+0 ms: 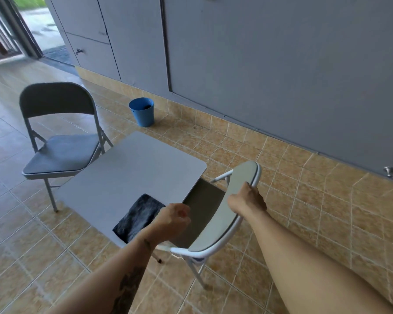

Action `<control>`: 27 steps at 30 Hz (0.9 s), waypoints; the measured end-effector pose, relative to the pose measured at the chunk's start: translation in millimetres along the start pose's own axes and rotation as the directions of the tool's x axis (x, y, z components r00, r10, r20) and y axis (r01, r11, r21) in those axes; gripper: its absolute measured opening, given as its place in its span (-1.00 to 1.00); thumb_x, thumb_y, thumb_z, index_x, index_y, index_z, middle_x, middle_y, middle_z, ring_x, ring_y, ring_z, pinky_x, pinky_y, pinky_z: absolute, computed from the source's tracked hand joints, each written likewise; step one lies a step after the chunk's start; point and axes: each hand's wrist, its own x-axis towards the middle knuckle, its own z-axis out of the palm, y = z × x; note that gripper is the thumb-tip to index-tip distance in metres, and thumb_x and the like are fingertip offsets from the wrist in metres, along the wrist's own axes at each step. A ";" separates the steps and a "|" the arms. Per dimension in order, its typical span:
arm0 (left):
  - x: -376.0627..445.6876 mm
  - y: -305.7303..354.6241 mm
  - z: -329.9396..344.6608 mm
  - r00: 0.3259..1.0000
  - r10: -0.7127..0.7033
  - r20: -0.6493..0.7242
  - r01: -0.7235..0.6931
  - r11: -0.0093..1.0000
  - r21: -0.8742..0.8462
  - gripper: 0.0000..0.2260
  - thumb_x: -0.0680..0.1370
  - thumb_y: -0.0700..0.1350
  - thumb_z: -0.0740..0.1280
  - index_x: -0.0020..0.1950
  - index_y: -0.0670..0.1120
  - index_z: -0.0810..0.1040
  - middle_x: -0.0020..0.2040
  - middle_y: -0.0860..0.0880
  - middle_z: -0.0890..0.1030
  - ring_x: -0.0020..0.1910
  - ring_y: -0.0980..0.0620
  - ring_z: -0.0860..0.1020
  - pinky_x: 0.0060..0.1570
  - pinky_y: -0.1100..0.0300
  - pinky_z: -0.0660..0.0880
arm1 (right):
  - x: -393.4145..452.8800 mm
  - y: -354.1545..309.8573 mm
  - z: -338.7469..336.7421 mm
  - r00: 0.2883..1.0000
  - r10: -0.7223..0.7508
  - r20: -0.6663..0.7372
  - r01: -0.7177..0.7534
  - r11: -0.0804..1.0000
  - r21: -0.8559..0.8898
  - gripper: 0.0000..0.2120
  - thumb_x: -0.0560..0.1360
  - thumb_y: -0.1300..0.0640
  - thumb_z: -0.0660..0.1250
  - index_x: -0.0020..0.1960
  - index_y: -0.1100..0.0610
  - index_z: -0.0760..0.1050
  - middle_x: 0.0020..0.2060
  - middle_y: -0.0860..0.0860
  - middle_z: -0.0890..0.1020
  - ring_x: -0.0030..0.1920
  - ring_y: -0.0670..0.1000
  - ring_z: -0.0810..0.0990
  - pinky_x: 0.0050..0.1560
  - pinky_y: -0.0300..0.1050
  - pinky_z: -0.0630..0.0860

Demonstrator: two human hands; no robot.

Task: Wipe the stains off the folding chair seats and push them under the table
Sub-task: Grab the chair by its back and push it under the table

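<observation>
A person looks down at a small grey table (132, 171) on a tan tiled floor (281, 200), beside a grey wall (259, 64). The right hand (247, 199) curls its fingers over the top rail of a white chair (222, 214), gripping the backrest near its middle. That chair faces the table, and its seat is already partly tucked beneath the tabletop, only a dark strip showing. The left hand (174, 217) hovers just above the table's near corner, fingers loosely curled into a fist with nothing in it, next to a dark cloth (138, 217) lying flat on the tabletop. A second, grey chair (59, 141) stands at the table's far left side, seat fully exposed and not pushed in. A blue bucket (142, 114) sits by the wall, well apart. The chairs look like light tubular steel: stiff, easy to slide, but liable to rattle, scrape on tile, or fold if lifted by the seat. The top of the backrest seems the soundest place to hold, pushing low and level. The cloth looks soft and limp, and would bunch easily in one hand.
</observation>
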 end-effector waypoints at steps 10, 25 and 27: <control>-11.2 3.1 -129.9 0.963 -0.098 -0.252 0.054 0.983 -0.176 -0.68 0.49 -0.15 0.29 0.23 -0.03 0.60 -0.05 0.02 0.65 -0.17 0.09 0.60 -0.17 0.30 0.47 | -11.2 -128.7 -47.1 0.898 -0.400 0.181 0.390 0.916 0.092 -0.34 0.46 0.05 0.17 0.55 0.09 0.18 0.50 0.14 0.28 0.46 0.19 0.27 0.42 0.10 0.30; -54.1 -59.3 -319.1 0.727 -0.258 -0.636 0.062 0.947 -0.314 -0.71 0.51 -0.19 0.31 0.22 -0.08 0.61 0.04 -0.02 0.66 -0.10 0.07 0.63 -0.33 0.50 0.41 | -28.5 -376.9 -27.3 0.634 -0.723 0.273 0.737 0.673 0.070 -0.52 0.54 0.14 0.21 0.45 0.19 0.29 0.38 0.20 0.40 0.35 0.21 0.39 0.29 0.04 0.36; -57.2 -76.5 -341.2 0.720 -0.268 -0.640 0.058 0.942 -0.329 -0.69 0.51 -0.20 0.30 0.25 -0.09 0.60 0.10 -0.06 0.66 -0.02 0.01 0.63 -0.20 0.40 0.46 | -34.1 -408.9 -15.7 0.626 -0.727 0.282 0.744 0.665 0.065 -0.54 0.52 0.10 0.23 0.40 0.17 0.34 0.34 0.17 0.43 0.33 0.19 0.41 0.30 0.03 0.35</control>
